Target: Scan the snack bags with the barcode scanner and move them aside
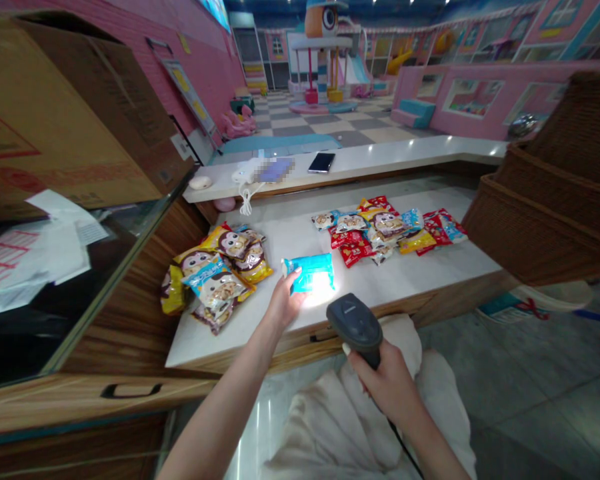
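Observation:
My left hand (286, 300) grips a blue snack bag (307, 268) by its left end, over the white counter (285, 233). A bright patch of light falls on the bag's lower right part. In my right hand (387, 377) is a dark handheld barcode scanner (355, 320), its head turned toward the bag and apart from it. Its cable runs down past my wrist. Left of the bag lies a pile of snack bags (220, 270), yellow, brown and blue. Another pile of snack bags (385, 227), red, yellow and blue, lies to the right.
A large cardboard box (80, 113) and loose papers (40, 260) rest on the left cabinet. On the raised ledge (380, 155) lie a phone (322, 163) and a white cable (246, 197). Stacked wicker baskets (555, 193) stand at the right, above a bucket (520, 307).

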{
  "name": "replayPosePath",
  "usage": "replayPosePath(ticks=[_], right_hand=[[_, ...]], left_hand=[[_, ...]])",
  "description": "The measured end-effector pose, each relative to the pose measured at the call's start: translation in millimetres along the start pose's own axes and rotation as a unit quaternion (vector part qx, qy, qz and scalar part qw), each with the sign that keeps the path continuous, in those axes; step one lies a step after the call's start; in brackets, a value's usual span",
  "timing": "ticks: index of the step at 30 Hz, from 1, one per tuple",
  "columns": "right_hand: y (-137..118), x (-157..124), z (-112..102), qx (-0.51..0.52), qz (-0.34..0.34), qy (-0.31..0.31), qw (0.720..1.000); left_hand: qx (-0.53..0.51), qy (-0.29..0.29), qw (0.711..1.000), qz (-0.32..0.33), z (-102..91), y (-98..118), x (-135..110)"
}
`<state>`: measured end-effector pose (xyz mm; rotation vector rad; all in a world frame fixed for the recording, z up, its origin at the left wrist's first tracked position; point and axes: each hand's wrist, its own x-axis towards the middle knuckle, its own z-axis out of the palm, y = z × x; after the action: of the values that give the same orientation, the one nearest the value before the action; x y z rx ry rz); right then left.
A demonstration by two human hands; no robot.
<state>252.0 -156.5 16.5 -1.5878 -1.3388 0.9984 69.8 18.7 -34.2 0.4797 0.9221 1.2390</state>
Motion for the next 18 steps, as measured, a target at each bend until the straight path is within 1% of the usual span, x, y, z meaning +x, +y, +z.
replayPosePath(ticks=[5, 11, 14, 16, 17, 18], right_hand=[[0, 0, 0, 0.003, 0.006, -0.002, 1.0], [3, -1, -2, 0.008, 0.005, 0.015, 1.0], [5, -1, -5, 0.006, 0.003, 0.023, 1.0], [7, -1, -8, 0.004, 0.0, 0.024, 1.0], [7, -1, -9, 0.004, -0.001, 0.023, 1.0], [8, -1, -10, 0.004, -0.001, 0.022, 1.0]], left_hand=[[-0.011, -0.034, 0.999, -0.008, 0.8, 2, -1], [-0.011, -0.013, 1.0, -0.007, 0.2, 3, -3], [-0.032, 0.014, 0.999, 0.0, 4.1, 6, 0], [-0.017, 0.037, 0.999, 0.028, 10.2, 8, 7], [0.009, 0.04, 0.997, 0.061, 14.6, 10, 13], [0.049, 0.032, 0.993, 0.107, 20.0, 11, 21]])
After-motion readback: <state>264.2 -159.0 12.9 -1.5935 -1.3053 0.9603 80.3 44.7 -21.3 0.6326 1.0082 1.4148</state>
